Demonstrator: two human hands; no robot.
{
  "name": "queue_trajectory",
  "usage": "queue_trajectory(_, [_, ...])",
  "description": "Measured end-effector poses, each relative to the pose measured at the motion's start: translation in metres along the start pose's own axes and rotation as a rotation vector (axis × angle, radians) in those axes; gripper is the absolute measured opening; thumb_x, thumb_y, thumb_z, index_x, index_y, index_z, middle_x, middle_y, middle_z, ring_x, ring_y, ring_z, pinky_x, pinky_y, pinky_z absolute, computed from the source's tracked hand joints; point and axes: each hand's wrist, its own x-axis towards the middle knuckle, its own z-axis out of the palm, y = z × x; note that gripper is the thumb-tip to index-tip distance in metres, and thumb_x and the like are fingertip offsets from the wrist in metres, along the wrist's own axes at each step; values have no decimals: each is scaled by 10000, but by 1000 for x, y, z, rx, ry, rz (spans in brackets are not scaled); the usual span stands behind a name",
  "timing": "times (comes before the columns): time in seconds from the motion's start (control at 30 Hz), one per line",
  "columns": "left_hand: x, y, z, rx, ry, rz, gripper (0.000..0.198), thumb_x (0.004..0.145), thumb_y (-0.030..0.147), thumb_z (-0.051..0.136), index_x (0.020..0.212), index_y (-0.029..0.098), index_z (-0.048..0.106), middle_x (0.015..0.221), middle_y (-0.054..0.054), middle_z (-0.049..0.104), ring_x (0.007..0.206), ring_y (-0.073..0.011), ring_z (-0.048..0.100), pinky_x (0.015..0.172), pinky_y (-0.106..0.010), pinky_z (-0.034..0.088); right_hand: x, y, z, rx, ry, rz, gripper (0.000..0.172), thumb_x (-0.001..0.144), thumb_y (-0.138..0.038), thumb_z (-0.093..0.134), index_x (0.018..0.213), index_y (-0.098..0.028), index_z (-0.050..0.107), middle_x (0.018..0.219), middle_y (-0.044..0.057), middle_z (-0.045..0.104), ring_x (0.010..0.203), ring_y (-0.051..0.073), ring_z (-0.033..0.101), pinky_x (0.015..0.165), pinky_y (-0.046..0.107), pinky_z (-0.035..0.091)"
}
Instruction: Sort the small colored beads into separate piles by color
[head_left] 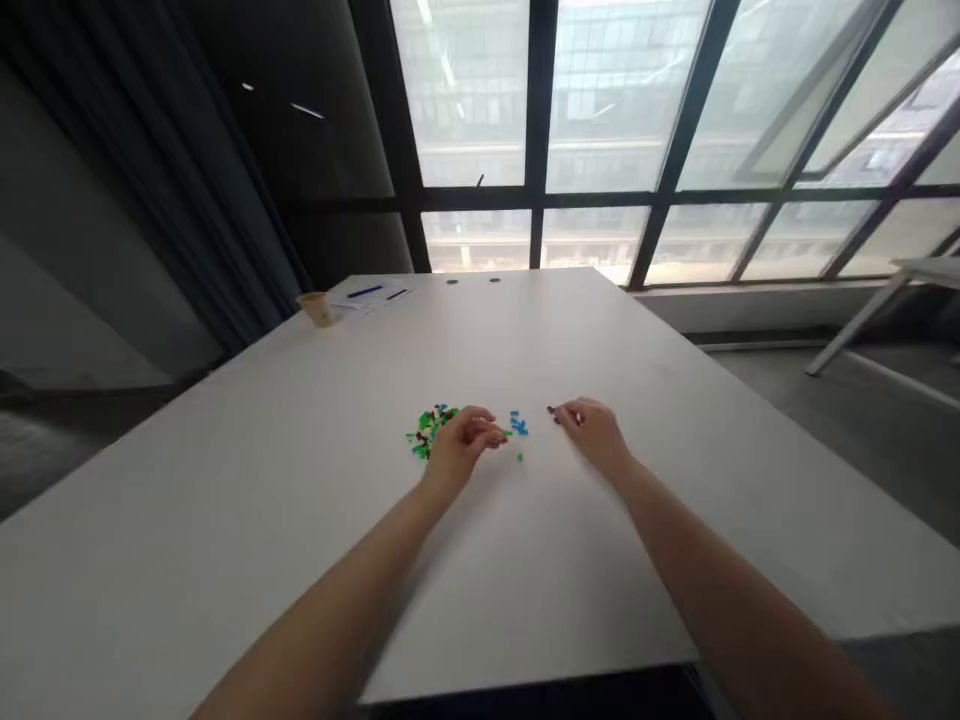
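Observation:
My left hand [463, 442] hovers over the table with its fingers pinched, and a small green block [508, 432] shows at the fingertips. Partly behind that hand lies a mixed pile of small blocks [424, 424], mostly green with some dark red and blue. A loose group of blue blocks [517, 424] sits between my hands, and one single green piece [520, 457] lies just nearer to me. My right hand [594, 430] is down at a few dark blocks [553, 412], its fingers closed at the tips; what is between them is too small to make out.
The white table [480, 560] stretches away toward tall windows. At its far left are a tan paper cup [316, 309], sheets of paper [358, 301], a blue pen [365, 291] and a dark pen [397, 294]. Two dark round spots lie near the far edge.

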Motion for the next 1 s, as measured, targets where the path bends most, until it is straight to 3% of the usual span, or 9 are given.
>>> queue_trajectory(0.13, [-2,-3,-2,65,-28,45,157,689,255,609,781,176,511,666,5,653,638,-129,625,637,-266,507,-5,-31,-4,227,-34,-222,166,800,-256,489,796,-191,641,638,8,568,621,116,494,624,247,382])
queue_trajectory(0.23, [-1,-6,-2,148,-57,92,161,696,280,612,782,177,524,699,5,650,630,-115,615,638,-255,503,-10,-47,-6,297,-56,-332,125,759,-277,561,829,-204,636,671,4,573,668,121,516,699,270,391])
queue_trajectory(0.5, [-1,-9,-2,327,-118,160,155,736,328,575,738,177,542,714,9,633,650,-104,601,632,-224,487,-14,-54,-1,199,-106,-351,77,751,-246,572,733,-207,636,662,0,581,684,122,516,701,268,353])
queue_trajectory(0.63, [3,-14,-5,478,-136,164,153,784,321,508,819,178,553,763,-7,637,700,-120,604,665,-239,482,-12,-48,3,108,-156,-264,94,752,-232,555,719,-206,639,664,-3,590,682,116,518,707,260,341])
queue_trajectory(0.77, [11,-21,-17,949,-104,201,220,816,165,400,927,192,588,976,-57,612,930,-172,547,821,-307,423,-12,-37,9,-78,-278,-46,118,736,-240,546,680,-214,647,673,-3,608,675,122,524,668,255,331])
queue_trajectory(0.9, [13,-23,-26,1391,-71,3,326,783,87,353,957,199,606,1085,-98,550,1007,-255,472,798,-400,388,-15,-31,15,-235,-413,78,141,735,-248,533,689,-218,663,748,18,647,721,138,543,645,254,320])
queue_trajectory(1.0, [11,-20,-27,1507,-88,-140,296,776,107,373,961,181,592,1066,-117,546,997,-289,447,761,-434,363,-19,-31,18,-269,-461,91,141,734,-259,536,709,-220,669,772,26,656,739,143,549,646,250,317])
